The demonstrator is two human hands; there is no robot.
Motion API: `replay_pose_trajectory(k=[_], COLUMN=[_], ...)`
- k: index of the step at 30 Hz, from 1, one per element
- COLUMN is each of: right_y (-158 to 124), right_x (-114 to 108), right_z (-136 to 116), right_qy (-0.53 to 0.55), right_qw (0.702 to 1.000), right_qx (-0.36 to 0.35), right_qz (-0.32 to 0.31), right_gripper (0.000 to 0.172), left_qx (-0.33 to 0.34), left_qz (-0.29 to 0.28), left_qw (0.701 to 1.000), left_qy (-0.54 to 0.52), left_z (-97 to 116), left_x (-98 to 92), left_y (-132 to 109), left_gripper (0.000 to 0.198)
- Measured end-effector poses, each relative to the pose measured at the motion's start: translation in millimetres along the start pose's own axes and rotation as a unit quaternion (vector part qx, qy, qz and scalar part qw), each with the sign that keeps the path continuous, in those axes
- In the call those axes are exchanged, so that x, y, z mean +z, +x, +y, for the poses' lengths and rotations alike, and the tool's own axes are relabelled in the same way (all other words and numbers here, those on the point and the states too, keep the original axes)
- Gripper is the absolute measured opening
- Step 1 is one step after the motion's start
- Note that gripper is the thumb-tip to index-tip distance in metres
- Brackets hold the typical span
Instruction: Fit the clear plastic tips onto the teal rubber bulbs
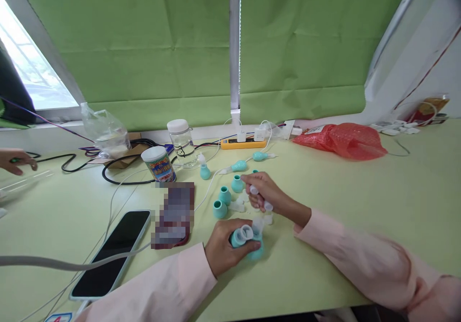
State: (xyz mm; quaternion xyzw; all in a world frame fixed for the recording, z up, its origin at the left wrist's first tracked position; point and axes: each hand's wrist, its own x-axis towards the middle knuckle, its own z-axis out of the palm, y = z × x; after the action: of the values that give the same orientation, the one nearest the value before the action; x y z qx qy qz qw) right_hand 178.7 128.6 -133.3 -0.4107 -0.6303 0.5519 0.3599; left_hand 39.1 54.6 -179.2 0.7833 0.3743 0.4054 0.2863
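My left hand [226,246] is closed around teal squeeze bulbs; a held bulb [236,238] has a translucent plastic nozzle in its mouth. Another teal bulb [256,251] with a clear nozzle is at my fingertips. My right hand [268,194] is curled over whitish translucent plastic nozzles [268,205]. Its fingertips are beside an open-mouthed teal bulb [237,185]; whether they touch it I cannot tell. Two more open bulbs, the middle one [225,196] and the nearer one [219,210], stand on the table. Loose translucent pieces [237,206] lie among them.
Assembled teal bulbs [239,166] lie farther back. Left of them are a jar [185,149], a printed canister [158,163], a phone [111,254] and cables. A yellow power strip [230,143] and red bubble wrap [345,142] line the back. Another person's hand [16,161] is at far left.
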Motion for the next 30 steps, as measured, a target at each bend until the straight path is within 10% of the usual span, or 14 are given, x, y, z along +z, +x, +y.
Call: replay_pose_trajectory(k=[2, 4, 7, 9, 15, 25, 28, 30], right_y=[6, 13, 27, 36, 47, 39, 23, 8], right_x=[-20, -42, -64, -69, -69, -71, -52, -35], right_z=[-8, -11, 2, 22, 62, 37, 15, -1], right_qy=[-0.118, -0.323, -0.580, -0.612, -0.641, -0.610, -0.517, -0.402], right_qw=[0.986, 0.910, 0.779, 0.764, 0.752, 0.746, 0.808, 0.876], right_qx=[-0.081, -0.181, -0.124, -0.089, -0.059, -0.132, -0.222, -0.267], right_qz=[0.091, 0.188, 0.202, 0.182, 0.144, 0.232, 0.175, 0.003], right_gripper=[0.040, 0.038, 0.034, 0.030, 0.031, 0.036, 0.034, 0.031], left_qx=[-0.040, -0.071, -0.095, -0.101, -0.096, -0.168, -0.192, -0.197], left_qz=[0.007, 0.000, 0.001, 0.008, 0.035, 0.090, 0.127, 0.143], left_qw=[0.999, 0.997, 0.995, 0.994, 0.995, 0.971, 0.960, 0.956], left_qy=[0.002, -0.002, -0.021, -0.028, -0.019, -0.146, -0.160, -0.164], left_z=[-1, -1, -3, -4, -2, -2, -1, 0], left_x=[-0.4, -0.2, 0.9, 1.6, 0.2, -5.4, -6.5, -7.0], left_y=[1, 2, 2, 2, 3, 4, 5, 6], left_gripper=[0.019, 0.019, 0.021, 0.021, 0.017, 0.029, 0.031, 0.031])
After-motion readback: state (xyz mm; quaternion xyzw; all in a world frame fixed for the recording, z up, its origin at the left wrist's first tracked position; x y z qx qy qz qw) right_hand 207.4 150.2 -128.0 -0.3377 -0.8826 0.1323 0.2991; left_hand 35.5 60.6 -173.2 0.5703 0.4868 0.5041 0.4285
